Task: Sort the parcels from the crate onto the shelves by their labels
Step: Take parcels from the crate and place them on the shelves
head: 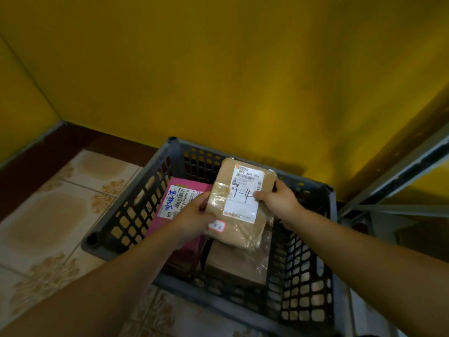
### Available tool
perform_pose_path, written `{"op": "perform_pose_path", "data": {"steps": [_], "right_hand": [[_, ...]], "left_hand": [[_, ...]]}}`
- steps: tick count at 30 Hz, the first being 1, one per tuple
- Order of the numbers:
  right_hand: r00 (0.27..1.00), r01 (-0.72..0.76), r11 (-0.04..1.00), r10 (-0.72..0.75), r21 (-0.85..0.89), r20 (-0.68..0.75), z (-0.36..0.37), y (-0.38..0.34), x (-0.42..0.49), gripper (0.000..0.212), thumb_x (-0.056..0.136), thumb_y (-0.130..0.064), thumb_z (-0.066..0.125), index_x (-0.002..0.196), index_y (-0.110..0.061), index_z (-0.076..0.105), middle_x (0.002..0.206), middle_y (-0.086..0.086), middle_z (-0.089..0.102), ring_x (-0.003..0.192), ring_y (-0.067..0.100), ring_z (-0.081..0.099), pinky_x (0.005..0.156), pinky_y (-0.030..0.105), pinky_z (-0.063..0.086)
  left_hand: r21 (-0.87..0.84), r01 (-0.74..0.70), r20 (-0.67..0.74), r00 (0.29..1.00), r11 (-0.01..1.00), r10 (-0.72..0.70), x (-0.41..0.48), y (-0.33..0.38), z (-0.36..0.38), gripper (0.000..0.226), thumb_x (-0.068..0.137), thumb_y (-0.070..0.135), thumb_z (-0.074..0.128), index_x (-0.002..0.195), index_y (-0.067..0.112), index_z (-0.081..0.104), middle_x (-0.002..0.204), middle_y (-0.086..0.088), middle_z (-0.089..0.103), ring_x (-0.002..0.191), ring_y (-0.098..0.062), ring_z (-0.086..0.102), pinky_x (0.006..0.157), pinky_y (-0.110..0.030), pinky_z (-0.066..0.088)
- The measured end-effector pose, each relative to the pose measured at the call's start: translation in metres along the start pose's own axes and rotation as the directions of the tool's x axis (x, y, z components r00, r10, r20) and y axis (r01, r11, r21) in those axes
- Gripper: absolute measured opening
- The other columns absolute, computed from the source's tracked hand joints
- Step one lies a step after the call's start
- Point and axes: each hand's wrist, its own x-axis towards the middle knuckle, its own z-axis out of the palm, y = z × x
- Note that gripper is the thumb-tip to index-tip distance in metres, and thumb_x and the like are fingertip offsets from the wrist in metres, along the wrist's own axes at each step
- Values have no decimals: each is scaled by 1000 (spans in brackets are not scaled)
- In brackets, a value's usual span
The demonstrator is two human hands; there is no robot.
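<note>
We look down from head height, close over the crate (313, 242), facing the yellow wall (218, 69).

My brown parcel (245, 229) wears a white label (244, 193) inked black; the pink parcel (156, 224) shows blue writing on white. Crate (129, 190) dark grey, latticed; wall (218, 69) yellow; floor tiles (48, 215) beige, ornamented.

**A yellow corner with a tiled floor**

A yellow wall (218, 69) fills the upper part of the view and meets a second yellow wall (21, 98) in a corner at the left. Along the foot of both runs a dark brown skirting (80, 142) with a grey strip on top. The floor (48, 215) has pale beige tiles with a brown ornamental pattern. At the right stands a grey metal rack (401, 171). The light is dim and warm.
</note>
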Motion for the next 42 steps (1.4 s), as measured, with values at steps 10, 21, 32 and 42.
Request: {"op": "perform_pose_path", "data": {"steps": [10, 21, 32, 42], "right_hand": [[989, 29, 984, -54, 177, 135, 5, 7, -10, 97, 87, -4, 72, 157, -32, 11, 136, 7, 58, 102, 23, 62, 82, 38, 54], [983, -85, 996, 84, 4, 160, 1, 23, -15, 96, 89, -10, 71, 157, -24, 5, 141, 10, 54, 118, 31, 60, 71, 28, 53], [984, -124, 992, 125, -12, 127, -9, 26, -8, 100, 86, -14, 76, 157, -29, 8, 140, 9, 54, 114, 32, 62, 96, 49, 52], [990, -122, 984, 112, 126, 83, -41, -40, -58, 87, 90, -7, 69, 155, -34, 19, 131, 3, 63, 108, 24, 65, 96, 47, 53]], "left_hand": [[208, -6, -63, 998, 978, 19, -4, 0, -24, 43, 98, 26, 54, 140, 27, 44, 138, 2, 51, 120, -20, 54, 95, -34, 49], [275, 384, -308, 904, 881, -298, 25, -43, -58, 81, 79, 19, 79, 144, 12, 31, 132, -11, 56, 113, -28, 58, 88, -37, 50], [98, 268, -94, 961, 958, -260, 11, -20, -54, 89, 82, 11, 73, 146, 50, 23, 141, -9, 46, 104, -26, 61, 80, -43, 58], [-143, 151, -188, 966, 978, -177, -43, 61, -69, 61, 88, 7, 65, 138, 37, 45, 115, 2, 67, 92, -25, 70, 71, -40, 57]]}}
